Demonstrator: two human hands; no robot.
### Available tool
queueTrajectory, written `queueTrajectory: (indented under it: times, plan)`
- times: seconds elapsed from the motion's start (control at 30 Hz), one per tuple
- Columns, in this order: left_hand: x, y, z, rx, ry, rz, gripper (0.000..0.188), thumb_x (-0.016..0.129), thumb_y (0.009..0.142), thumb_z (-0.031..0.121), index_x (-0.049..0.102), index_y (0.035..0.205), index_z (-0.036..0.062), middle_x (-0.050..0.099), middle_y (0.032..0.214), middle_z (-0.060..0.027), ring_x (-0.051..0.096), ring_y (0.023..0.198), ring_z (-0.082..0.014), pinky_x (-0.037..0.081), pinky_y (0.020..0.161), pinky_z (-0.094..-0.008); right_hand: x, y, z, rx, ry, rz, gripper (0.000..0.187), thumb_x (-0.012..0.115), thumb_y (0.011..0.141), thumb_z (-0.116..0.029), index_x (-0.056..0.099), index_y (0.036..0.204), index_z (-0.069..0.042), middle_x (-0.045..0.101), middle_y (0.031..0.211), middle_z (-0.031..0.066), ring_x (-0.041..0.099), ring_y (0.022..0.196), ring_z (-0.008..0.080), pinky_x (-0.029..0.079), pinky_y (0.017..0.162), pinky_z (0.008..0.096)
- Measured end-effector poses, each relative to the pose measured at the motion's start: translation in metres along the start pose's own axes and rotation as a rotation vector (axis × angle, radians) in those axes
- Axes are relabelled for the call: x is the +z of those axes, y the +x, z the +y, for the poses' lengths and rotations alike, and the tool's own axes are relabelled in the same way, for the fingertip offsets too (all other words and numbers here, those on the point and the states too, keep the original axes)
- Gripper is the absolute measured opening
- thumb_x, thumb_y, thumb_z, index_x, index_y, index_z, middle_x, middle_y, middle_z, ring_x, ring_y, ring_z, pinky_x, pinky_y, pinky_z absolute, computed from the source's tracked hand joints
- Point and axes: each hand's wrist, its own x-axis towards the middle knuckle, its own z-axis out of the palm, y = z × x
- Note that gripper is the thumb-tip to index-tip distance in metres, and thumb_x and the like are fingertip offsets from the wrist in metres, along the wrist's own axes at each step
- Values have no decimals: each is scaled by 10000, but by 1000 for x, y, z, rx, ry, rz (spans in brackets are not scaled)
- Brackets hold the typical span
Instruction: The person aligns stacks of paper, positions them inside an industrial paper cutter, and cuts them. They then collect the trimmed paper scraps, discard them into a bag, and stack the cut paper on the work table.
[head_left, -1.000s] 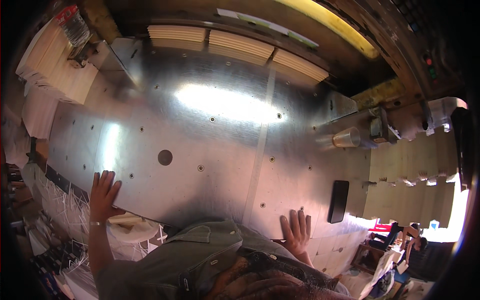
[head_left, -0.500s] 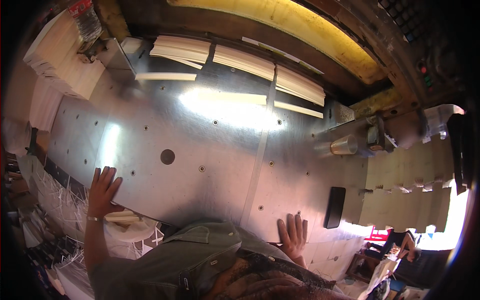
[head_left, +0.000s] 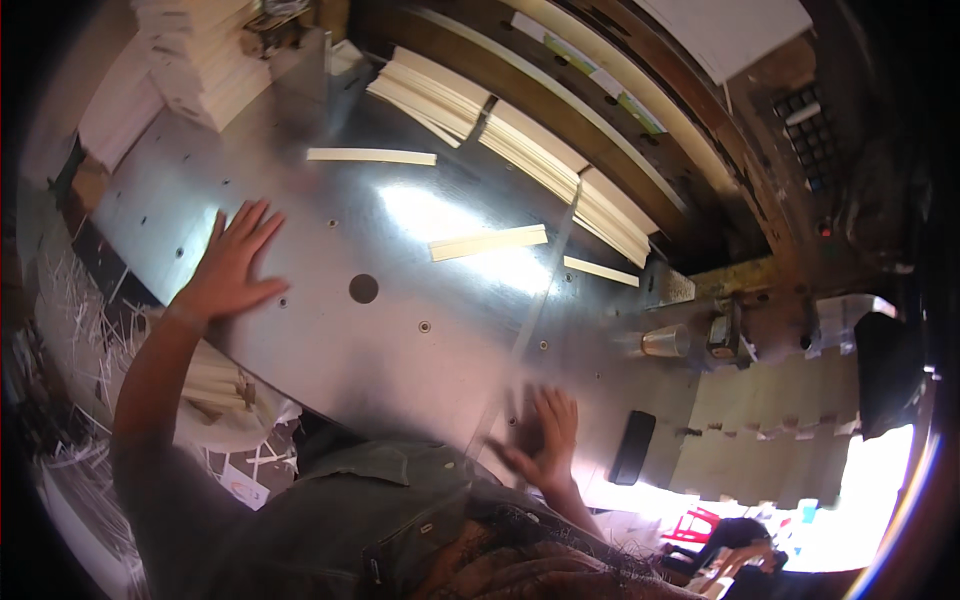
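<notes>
My left hand (head_left: 235, 265) is over the left part of a metal worktable (head_left: 450, 380), its fingers spread and nothing in them. My right hand (head_left: 550, 440), also open and without anything in it, is over the table's near right part, thumb apart. Whether either palm touches the metal, I cannot tell. Ahead of them lie three loose pale strips: a left strip (head_left: 372, 156), a slanted middle strip (head_left: 488, 243) and a short right strip (head_left: 600, 270). Behind these, stacks of thin pale sheets (head_left: 430, 95) rest in a row against the machine's beam (head_left: 560, 95).
A clear cup (head_left: 665, 341) and a black flat rectangular object (head_left: 632, 447) sit at the right. Tall paper stacks stand right (head_left: 770, 400) and far left (head_left: 200, 60). Shredded trimmings (head_left: 75, 300) fill the left side. A person (head_left: 735, 550) is at the lower right.
Both hands have moved forward from the table's near edge, the right one also leftward. The middle strip has swung to a different slant. My view has turned somewhat.
</notes>
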Motion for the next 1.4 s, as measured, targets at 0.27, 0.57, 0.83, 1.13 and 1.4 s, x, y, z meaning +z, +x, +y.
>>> queueTrajectory:
  times: [0.27, 0.57, 0.83, 1.13, 1.4]
  plan:
    - [10, 82, 34, -363, 68, 132, 1078, 560, 791, 836, 259, 1624, 222, 122, 1700, -165, 77, 1575, -341, 21, 1187, -710, 87, 307, -64, -444, 127, 144, 978, 873, 729, -391, 407, 1531, -79, 450, 1516, 218, 367, 1445, 422, 256, 1184, 581]
    - [17, 72, 29, -367, -25, 136, 1026, 533, 817, 824, 315, 1607, 206, 177, 1690, -159, 87, 1575, -329, 6, 1217, -657, 116, 508, -73, 0, -289, -90, 1168, 915, 551, -637, 459, 1405, 15, 604, 1328, 226, 539, 1291, 376, 416, 1090, 481]
    - [14, 76, 24, -350, -31, 193, 995, 515, 836, 814, 337, 1598, 199, 202, 1682, -155, 97, 1573, -322, 5, 1220, -653, 141, 528, -43, -70, -315, -10, 1011, 735, 707, -760, 578, 1332, 20, 601, 1325, 247, 538, 1289, 391, 437, 1069, 492]
    - [10, 79, 25, -47, 61, 423, 1009, 617, 831, 720, 263, 1622, 202, 121, 1692, -193, 71, 1567, -387, 41, 1218, -656, 165, 383, -113, -371, -139, -63, 795, 677, 873, -552, 501, 1409, 8, 404, 1543, 288, 357, 1444, 460, 291, 1181, 550]
    - [28, 76, 25, 120, -174, 327, 485, 538, 985, 508, 686, 1282, 155, 615, 1391, -76, 456, 1394, -259, 122, 1238, -579, 80, 313, -123, -254, 325, -602, 851, 695, 883, -528, 418, 1537, -59, 461, 1531, 231, 424, 1430, 370, 337, 1180, 430]
